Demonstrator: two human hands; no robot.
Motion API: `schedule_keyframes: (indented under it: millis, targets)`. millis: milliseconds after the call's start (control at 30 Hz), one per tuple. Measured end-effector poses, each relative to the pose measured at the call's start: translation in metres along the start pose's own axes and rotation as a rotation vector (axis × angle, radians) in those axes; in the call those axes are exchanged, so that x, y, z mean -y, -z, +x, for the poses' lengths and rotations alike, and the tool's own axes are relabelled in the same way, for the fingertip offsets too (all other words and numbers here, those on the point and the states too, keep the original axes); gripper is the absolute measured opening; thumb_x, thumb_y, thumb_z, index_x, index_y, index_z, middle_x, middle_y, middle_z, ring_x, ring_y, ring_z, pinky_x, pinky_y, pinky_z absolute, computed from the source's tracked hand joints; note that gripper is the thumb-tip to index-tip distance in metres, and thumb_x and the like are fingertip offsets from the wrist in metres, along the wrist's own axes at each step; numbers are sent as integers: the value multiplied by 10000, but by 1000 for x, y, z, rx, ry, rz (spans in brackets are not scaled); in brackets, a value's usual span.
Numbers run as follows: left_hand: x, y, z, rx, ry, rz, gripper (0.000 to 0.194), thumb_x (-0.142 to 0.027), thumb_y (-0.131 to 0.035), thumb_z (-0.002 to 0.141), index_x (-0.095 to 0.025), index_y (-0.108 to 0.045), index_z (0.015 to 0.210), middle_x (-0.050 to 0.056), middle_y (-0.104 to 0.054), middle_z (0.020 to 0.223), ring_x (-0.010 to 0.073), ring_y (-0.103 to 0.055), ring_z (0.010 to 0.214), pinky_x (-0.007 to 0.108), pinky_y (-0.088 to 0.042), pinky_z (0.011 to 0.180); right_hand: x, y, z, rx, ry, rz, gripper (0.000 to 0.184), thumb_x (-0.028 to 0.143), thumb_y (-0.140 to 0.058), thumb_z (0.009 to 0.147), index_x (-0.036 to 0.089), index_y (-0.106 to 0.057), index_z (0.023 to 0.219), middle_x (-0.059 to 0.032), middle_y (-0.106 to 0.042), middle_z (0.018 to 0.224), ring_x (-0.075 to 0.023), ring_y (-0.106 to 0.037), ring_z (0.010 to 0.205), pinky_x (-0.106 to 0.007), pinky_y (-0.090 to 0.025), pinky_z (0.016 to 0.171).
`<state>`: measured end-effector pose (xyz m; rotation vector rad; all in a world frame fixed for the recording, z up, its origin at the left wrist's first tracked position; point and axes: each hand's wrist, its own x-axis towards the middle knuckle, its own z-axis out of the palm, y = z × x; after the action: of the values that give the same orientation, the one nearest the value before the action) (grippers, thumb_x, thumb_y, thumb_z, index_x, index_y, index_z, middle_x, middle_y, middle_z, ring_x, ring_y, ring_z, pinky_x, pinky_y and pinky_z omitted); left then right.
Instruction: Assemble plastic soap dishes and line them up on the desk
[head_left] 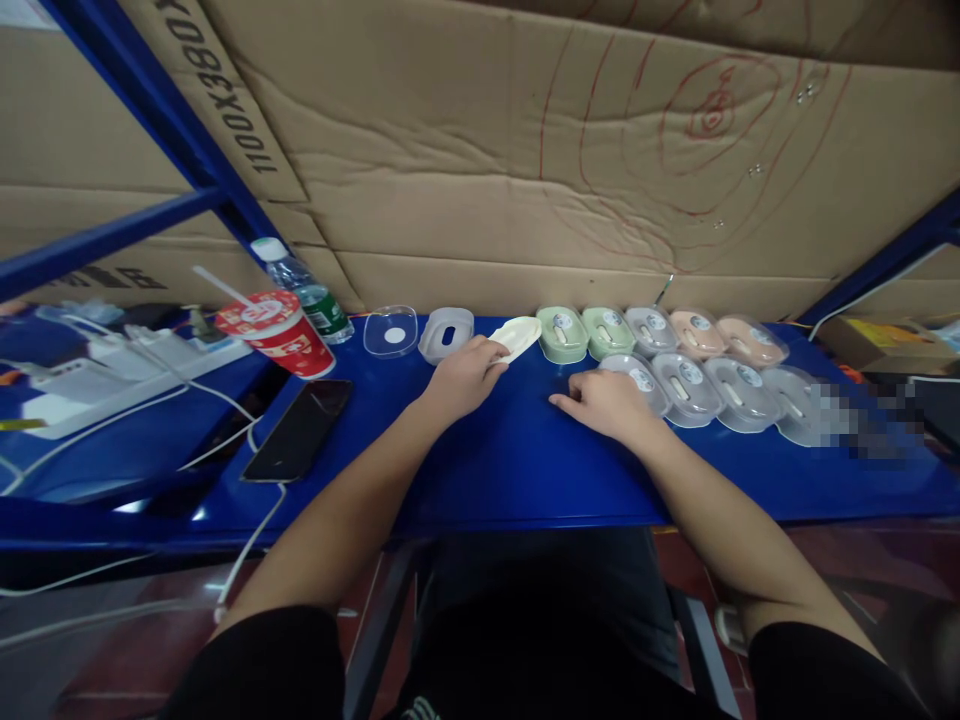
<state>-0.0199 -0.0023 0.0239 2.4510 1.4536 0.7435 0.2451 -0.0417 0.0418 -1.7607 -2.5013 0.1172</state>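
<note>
Presently, the left hand (466, 382) held a cream-coloured piece (520, 338) by its near end, thumb and fingers pinched close together, and the far end pointed to the green box (564, 338) at the start of the back row. The piece was above the blue table (510, 450), slightly tilted; whether its lower edge touched the surface, I could not tell. From its thin, shallow form I judged it to be light and rather stiff, probably of smooth plastic, so it might slip a little between dry fingers and its thin rim might crack under hard bending. The rim at one end seemed a good place to take hold, with only a gentle pinch.

The right hand (609, 402) was just beside a grey box (637, 372) of the front row, its fingers curled and the thumb stretched apart; whether anything was beneath the fingers, I could not tell. Near the left hand stood a grey slotted shell (430, 344), and beside it a clear lid (380, 338).
</note>
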Motion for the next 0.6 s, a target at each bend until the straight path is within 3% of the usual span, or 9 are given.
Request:
schedule_keyframes:
  millis: [67,133,200,267,333,433,533,600]
  targets:
    - [-2,10,-1,-30,-27,-86,306,-302,-554,1044,-215,-682,1308,83,-689,1194,219,-678,1068,381,-533,971,0,-2,1,-40,-31,25,418,547,-601,999,193,-741,1170,-132,-797,940,-337,-746,872,-397,-494,687]
    - [-4,19,-2,-24,-61,-171,346,-333,-541,1052,-203,-679,1342,86,-681,1163,199,-672,987,371,-536,938,1,-5,1,-105,-68,58,631,493,-633,982,163,-543,1513,-149,-799,1072,-358,-755,917,-436,-542,739]
    - [-5,26,-2,-11,-69,-270,365,-376,-529,1056,-196,-701,1323,88,-688,1131,186,-660,932,357,-539,900,2,-7,0,-183,-88,89,824,467,-623,986,142,-301,1671,-197,-753,1261,-385,-752,989,-479,-572,785]
    - [-4,29,-2,34,-48,-406,390,-423,-510,1058,-196,-721,1295,91,-714,1112,188,-660,946,346,-541,886,4,-9,-1,-263,-62,111,859,485,-579,1011,129,-213,1701,-251,-641,1454,-424,-721,1120,-514,-587,830]
    - [-2,29,-1,130,2,-567,433,-460,-471,1066,-192,-725,1292,95,-747,1084,197,-674,970,342,-550,865,6,-10,-2,-322,-12,131,820,532,-527,1036,113,-249,1684,-274,-547,1557,-452,-665,1248,-531,-589,877]
    - [4,26,0,300,108,-710,463,-485,-452,1063,-181,-733,1270,99,-777,1025,198,-693,901,334,-556,790,7,-12,-2,-295,33,175,650,552,-440,1079,144,-421,1585,-222,-650,1463,-410,-681,1250,-488,-578,914]
    - [12,21,3,372,133,-602,419,-437,-439,1058,-186,-759,1159,92,-783,1023,200,-701,897,337,-557,796,9,-16,0,-165,26,179,502,487,-405,1108,185,-514,1494,-140,-788,1219,-339,-763,1079,-408,-561,862]
    - [14,16,4,305,122,-356,361,-368,-456,1041,-192,-762,1121,96,-776,1085,224,-706,989,367,-556,877,11,-19,3,-71,32,135,488,461,-439,1102,183,-512,1497,-133,-805,1172,-330,-781,1023,-384,-546,821]
